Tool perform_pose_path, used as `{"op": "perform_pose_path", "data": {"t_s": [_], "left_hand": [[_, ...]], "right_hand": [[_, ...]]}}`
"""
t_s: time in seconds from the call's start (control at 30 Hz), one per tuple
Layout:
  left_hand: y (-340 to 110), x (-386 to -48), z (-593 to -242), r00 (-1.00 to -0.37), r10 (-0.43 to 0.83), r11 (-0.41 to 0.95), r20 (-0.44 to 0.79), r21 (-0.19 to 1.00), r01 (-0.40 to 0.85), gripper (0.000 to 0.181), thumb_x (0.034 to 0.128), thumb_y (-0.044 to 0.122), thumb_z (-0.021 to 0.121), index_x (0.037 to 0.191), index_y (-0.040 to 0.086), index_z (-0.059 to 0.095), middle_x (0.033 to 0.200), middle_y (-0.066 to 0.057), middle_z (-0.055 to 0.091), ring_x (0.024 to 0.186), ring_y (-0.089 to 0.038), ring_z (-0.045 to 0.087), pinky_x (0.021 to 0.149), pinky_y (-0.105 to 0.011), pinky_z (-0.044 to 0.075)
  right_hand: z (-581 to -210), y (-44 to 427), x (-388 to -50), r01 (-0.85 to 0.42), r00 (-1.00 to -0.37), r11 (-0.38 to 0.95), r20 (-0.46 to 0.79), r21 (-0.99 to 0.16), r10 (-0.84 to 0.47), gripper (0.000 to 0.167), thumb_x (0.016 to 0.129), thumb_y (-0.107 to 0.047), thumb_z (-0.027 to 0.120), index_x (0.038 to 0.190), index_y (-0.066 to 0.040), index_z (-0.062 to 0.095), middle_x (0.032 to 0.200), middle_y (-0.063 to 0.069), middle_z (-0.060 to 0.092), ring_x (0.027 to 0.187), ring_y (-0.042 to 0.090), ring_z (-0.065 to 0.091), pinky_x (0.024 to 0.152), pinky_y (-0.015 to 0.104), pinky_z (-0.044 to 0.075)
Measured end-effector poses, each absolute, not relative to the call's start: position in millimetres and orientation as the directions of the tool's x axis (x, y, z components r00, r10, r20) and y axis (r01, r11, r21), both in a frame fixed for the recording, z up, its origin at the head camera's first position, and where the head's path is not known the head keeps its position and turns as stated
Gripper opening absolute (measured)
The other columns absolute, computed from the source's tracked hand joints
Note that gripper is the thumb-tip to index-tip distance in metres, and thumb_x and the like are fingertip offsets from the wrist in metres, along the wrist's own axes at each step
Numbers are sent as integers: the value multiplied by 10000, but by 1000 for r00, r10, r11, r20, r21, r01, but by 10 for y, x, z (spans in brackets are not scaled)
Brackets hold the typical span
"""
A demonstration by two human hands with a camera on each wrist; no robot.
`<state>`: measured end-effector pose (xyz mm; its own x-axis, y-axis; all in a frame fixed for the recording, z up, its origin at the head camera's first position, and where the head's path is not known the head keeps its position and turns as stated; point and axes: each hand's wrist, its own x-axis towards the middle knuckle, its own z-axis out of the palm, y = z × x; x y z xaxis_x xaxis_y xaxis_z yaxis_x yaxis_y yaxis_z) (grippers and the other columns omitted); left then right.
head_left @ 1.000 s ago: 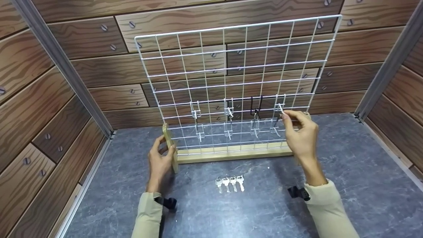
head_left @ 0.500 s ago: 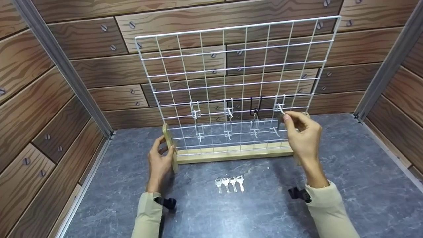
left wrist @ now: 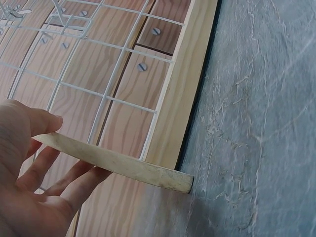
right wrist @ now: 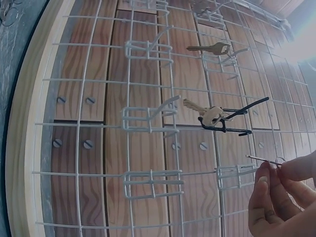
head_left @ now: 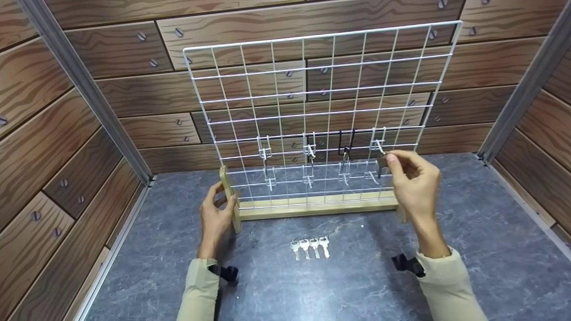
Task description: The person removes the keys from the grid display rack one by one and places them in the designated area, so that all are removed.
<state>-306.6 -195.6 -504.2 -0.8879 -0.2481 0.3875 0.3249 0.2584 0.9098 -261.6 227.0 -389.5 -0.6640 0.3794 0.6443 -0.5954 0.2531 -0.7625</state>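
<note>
My left hand grips the left wooden upright of a stand holding a white wire grid; the left wrist view shows thumb and fingers on opposite sides of this upright. My right hand pinches a ringed key by its ring end, beside the rightmost upper white hook. Whether the ring touches that hook, I cannot tell. Another key hangs on a black hook. Keys also hang on the two upper white hooks to its left in the head view.
Several keys lie in a row on the grey tabletop in front of the stand. Lower white hooks project from the grid above its wooden base. Wood-patterned walls surround the table.
My right hand has shifted slightly right and toward me, still pinching the key, so its fingertips are farther from the rightmost upper hook. The left hand stays on the upright.
</note>
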Motion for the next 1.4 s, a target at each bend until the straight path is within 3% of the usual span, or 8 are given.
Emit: {"op": "perform_pose_path", "data": {"t_s": [0.4,0.63,0.87,1.4], "left_hand": [[-1949,-3081,-5052,-878,-252,236,406,906,351,488,941,-63,734,1412,17,633,1359,-258,665,1150,-474,728,908,-497,660],[-1951,-3083,-5055,-882,-254,231,398,910,344,478,944,-68,728,1405,18,635,1352,-255,668,1149,-471,727,929,-526,650],[-1945,-3089,-5046,-882,-252,214,397,912,350,479,938,-63,742,1398,23,641,1345,-250,673,1143,-470,729,942,-546,642],[-1953,-3078,-5039,-887,-253,234,385,914,330,485,949,-53,735,1417,18,629,1369,-245,663,1149,-460,729,917,-494,659]], "right_hand": [[-3856,2256,-2553,-614,-653,243,657,-751,377,86,958,65,730,1017,91,786,843,3,782,704,53,705,619,131,556],[-3843,2246,-2526,-615,-647,258,664,-745,375,91,944,82,737,1021,107,779,868,-47,782,695,47,703,614,141,581],[-3820,2221,-2501,-638,-655,219,670,-738,348,86,949,100,718,1011,130,770,852,-15,775,714,76,720,644,148,591],[-3828,2170,-2450,-572,-769,207,607,-794,203,83,947,108,714,1008,133,764,859,-46,794,761,68,755,732,177,635]]}}
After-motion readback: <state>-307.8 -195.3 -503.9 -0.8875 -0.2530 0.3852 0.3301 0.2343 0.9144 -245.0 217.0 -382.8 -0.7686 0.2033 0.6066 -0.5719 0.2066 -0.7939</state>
